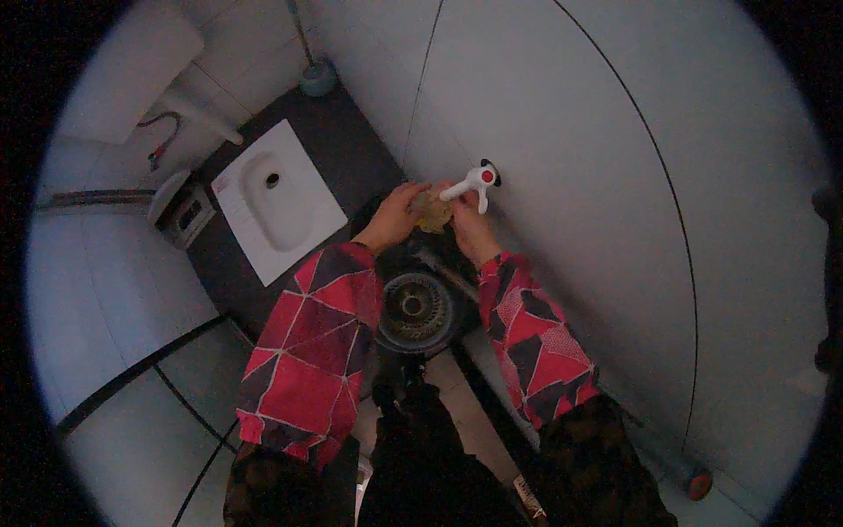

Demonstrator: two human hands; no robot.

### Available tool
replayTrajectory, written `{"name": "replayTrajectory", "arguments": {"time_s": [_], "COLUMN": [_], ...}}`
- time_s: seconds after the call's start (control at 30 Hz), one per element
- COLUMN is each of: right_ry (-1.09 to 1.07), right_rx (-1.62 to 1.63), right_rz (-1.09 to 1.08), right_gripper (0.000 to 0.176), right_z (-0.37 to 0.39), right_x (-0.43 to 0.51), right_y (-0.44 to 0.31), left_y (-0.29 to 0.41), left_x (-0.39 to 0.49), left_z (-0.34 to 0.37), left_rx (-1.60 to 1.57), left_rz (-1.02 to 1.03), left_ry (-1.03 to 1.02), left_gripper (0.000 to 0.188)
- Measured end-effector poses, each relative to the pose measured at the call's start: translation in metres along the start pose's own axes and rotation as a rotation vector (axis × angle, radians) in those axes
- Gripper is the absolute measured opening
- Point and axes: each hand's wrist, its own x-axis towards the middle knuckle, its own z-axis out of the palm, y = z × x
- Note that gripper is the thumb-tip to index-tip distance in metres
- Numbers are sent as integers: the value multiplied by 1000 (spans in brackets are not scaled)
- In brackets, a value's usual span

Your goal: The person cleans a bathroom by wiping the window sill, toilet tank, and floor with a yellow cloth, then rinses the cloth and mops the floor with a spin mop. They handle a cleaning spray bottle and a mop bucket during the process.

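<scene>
Beneath the spout of a white tap (471, 184) with a red dot, a small yellowish item (435, 212) is between my two hands. It is too blurred to tell whether it is a cloth or a sponge. My left hand (395, 216) grips its left side. My right hand (469, 221) holds the right side, with its fingers partly hidden by the tap. Patterned red and grey sleeve covers (309, 342) reach to both wrists. Below my hands stands a round container (416, 311) with a perforated, ringed inside.
A white squat toilet pan (280, 203) is set in a dark floor on the left. A brush in a holder (319, 78) stands in the far corner. A pale panel wall (579, 165) rises close on the right. A lidded bin (181, 209) stands at the left.
</scene>
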Motion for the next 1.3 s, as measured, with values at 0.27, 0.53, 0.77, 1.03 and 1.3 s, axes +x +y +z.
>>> {"name": "replayTrajectory", "arguments": {"time_s": [0.27,0.53,0.77,1.03,1.3], "right_ry": [61,65,155,130,153], "right_rx": [-294,-789,-471,-63,127], "right_rz": [-102,-417,-74,-62,-8], "right_gripper": [23,32,33,23,20], "right_z": [-71,-94,-122,-108,-82], "right_x": [14,35,69,36,24], "right_y": [19,50,86,56,31], "left_y": [6,35,22,20,28], "left_x": [23,34,28,21,27], "left_z": [78,77,70,61,76], "left_rx": [19,-140,41,261,-5], "left_rz": [-319,-473,-356,-259,-179], "left_ry": [-35,6,-6,-23,-137], "left_gripper": [20,19,20,16,15]}}
